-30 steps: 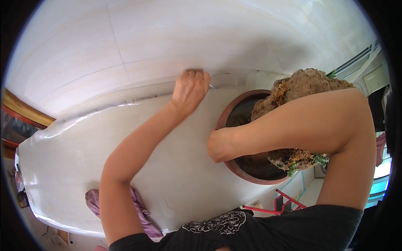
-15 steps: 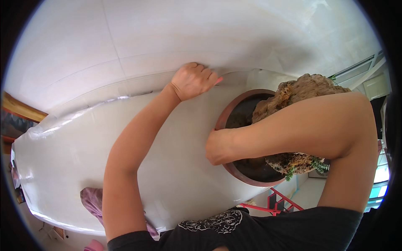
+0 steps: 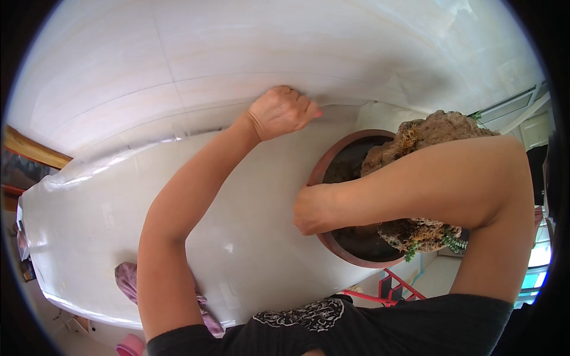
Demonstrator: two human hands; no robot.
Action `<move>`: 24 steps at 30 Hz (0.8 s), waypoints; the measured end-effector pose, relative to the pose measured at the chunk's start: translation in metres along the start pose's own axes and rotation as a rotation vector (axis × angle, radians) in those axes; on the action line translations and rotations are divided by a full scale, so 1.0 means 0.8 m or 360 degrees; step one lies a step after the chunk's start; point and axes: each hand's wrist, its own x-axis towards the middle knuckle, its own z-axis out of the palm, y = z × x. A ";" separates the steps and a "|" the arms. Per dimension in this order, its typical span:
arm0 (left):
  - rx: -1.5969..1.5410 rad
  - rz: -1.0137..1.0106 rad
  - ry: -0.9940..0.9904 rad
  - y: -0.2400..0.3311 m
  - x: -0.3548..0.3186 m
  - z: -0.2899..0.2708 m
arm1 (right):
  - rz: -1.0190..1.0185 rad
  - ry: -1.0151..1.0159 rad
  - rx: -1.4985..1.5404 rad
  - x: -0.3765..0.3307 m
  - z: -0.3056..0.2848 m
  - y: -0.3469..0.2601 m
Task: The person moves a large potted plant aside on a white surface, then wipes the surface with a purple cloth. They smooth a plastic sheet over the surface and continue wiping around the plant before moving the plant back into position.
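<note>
My left hand [image 3: 285, 111] is closed in a fist at the far edge of the white covered tabletop [image 3: 249, 196], close to the wall. A small pink tip [image 3: 319, 113] sticks out from its fingers; the rest is hidden. My right hand [image 3: 310, 209] grips the near-left rim of a round brown pot [image 3: 322, 165], its fingers curled over the edge and partly hidden. Dark water [image 3: 344, 163] shows inside the pot. Out of it rises a rugged brown rock [image 3: 442, 133] with some small green plants, partly covered by my right forearm.
A crumpled purple cloth [image 3: 126, 282] lies on the table by my left forearm. The pale wall [image 3: 249, 47] borders the table's far side. Below the pot, past the table's near edge, stands a red metal frame [image 3: 380, 295]. A pink bucket [image 3: 130, 344] is at lower left.
My left hand has slid slightly to the right along the table's far edge, still closed. My right hand keeps its hold on the pot's rim; the view has shifted a little.
</note>
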 end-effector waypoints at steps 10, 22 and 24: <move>-0.0634 -0.1011 -0.1030 -0.017 0.016 -0.070 | -0.0023 0.0281 -0.0119 -0.003 0.009 0.003; -0.0951 -0.1511 -0.1836 0.005 -0.024 -0.092 | -0.0007 0.0261 -0.0131 -0.003 0.010 0.003; -0.0859 -0.1486 -0.1685 0.016 -0.025 -0.096 | 0.0003 0.0239 -0.0097 -0.005 0.010 0.004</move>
